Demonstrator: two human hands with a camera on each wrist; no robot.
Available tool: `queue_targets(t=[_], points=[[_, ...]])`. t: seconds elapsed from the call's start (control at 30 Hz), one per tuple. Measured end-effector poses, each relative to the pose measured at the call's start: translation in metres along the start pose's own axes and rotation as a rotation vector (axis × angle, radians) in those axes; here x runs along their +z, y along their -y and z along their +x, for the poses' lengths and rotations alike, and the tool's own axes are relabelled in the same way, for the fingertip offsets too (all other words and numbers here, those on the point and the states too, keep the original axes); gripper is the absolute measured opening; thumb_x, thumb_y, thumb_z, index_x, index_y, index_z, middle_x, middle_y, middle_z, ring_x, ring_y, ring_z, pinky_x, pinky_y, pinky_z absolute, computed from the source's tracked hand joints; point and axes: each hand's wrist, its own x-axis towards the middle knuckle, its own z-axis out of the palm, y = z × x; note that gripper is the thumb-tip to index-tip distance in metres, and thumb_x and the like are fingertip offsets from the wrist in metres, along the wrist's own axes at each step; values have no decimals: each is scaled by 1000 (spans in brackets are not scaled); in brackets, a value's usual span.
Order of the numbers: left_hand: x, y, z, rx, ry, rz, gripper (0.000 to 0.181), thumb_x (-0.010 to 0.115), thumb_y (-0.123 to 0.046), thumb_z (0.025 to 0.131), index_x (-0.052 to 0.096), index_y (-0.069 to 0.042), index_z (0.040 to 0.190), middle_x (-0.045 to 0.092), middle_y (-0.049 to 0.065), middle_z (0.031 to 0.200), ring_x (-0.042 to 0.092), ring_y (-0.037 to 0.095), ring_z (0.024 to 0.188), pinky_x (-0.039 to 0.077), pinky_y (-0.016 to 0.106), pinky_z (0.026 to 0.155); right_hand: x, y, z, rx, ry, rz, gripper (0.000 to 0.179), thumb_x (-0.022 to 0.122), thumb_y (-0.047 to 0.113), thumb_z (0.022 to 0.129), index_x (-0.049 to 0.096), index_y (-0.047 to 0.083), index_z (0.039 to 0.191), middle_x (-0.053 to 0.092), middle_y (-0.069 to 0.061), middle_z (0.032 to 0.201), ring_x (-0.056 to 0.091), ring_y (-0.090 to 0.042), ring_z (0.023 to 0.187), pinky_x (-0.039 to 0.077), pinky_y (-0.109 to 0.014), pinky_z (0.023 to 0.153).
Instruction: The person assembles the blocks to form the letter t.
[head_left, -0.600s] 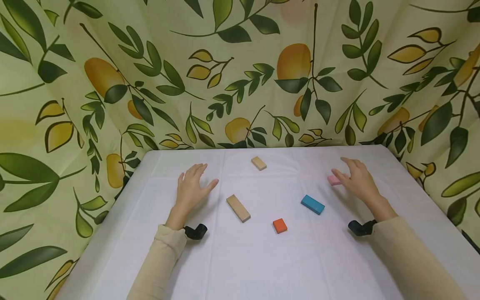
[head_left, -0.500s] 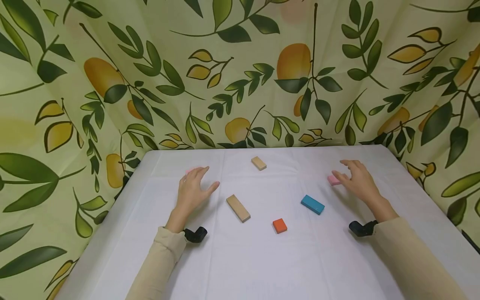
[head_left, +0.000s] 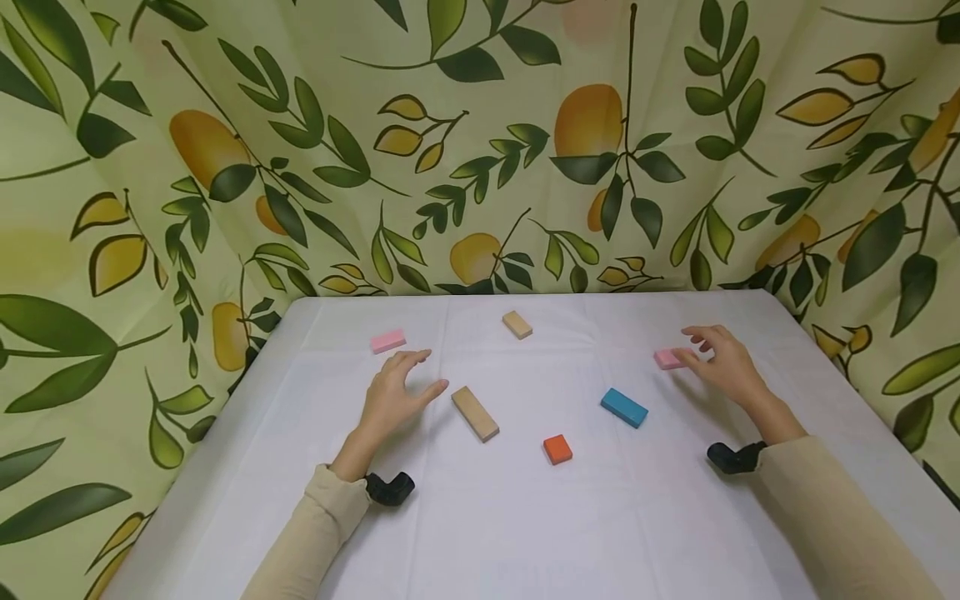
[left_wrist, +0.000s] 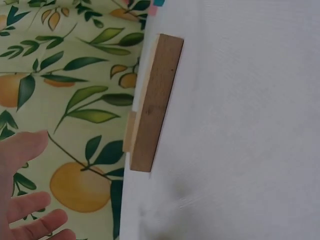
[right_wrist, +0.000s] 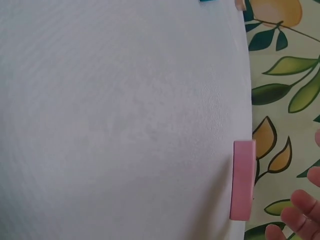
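Observation:
My left hand (head_left: 392,393) hovers over the left of the table with fingers relaxed and apart, holding nothing. A long plain wooden block (head_left: 475,414) lies just right of it, large in the left wrist view (left_wrist: 156,105). Beyond its fingers a pink block (head_left: 387,341) lies flat. My right hand (head_left: 723,362) is held above the table at the right, fingers loosely bent and nothing in them. Close by its thumb lies another pink block (head_left: 667,359), partly covered by the hand in the head view; the right wrist view shows that pink block (right_wrist: 243,180) apart from the fingers.
A blue block (head_left: 624,407) and a small orange-red block (head_left: 557,449) lie on the white-covered table (head_left: 525,533). Near the back edge sits a short wooden block (head_left: 517,325). A leaf-patterned curtain (head_left: 480,150) hangs behind the table.
My left hand has moved slightly right and toward me, uncovering the pink block on the left. The right hand has shifted a little right and nearer, its fingers more bent. The blocks stay put.

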Motion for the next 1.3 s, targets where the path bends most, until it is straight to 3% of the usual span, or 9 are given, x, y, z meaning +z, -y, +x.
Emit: queue_targets(t=[0.27, 0.73, 1.07, 1.3], points=[[9, -5, -12, 12, 20, -39, 57, 75, -36, 81, 60, -10, 130, 64, 10, 122, 59, 29, 114, 52, 48, 89, -2, -13, 1, 1, 28, 33, 41, 65, 23, 92, 58, -5, 122, 57, -27, 102, 56, -36, 89, 42, -25, 68], [21, -8, -23, -4, 80, -154, 57, 79, -29, 78, 61, -5, 127, 66, 14, 113, 62, 28, 103, 51, 42, 86, -3, -27, 7, 184, 233, 100, 50, 55, 33, 97, 52, -4, 132, 53, -28, 113, 49, -32, 96, 39, -24, 70], [27, -9, -26, -25, 139, -110, 60, 80, -32, 77, 61, -6, 128, 65, 13, 111, 61, 24, 98, 49, 34, 78, 1, -38, 12, 207, 266, 96, 49, 58, 30, 96, 53, -4, 131, 52, -25, 106, 47, -31, 95, 39, -24, 68], [29, -11, -26, -39, 156, -87, 63, 81, -35, 74, 61, -5, 126, 60, 10, 99, 53, 17, 86, 39, 22, 67, 2, -40, 16, 229, 296, 91, 53, 60, 32, 95, 53, -5, 131, 51, -25, 105, 45, -30, 94, 37, -25, 69]])
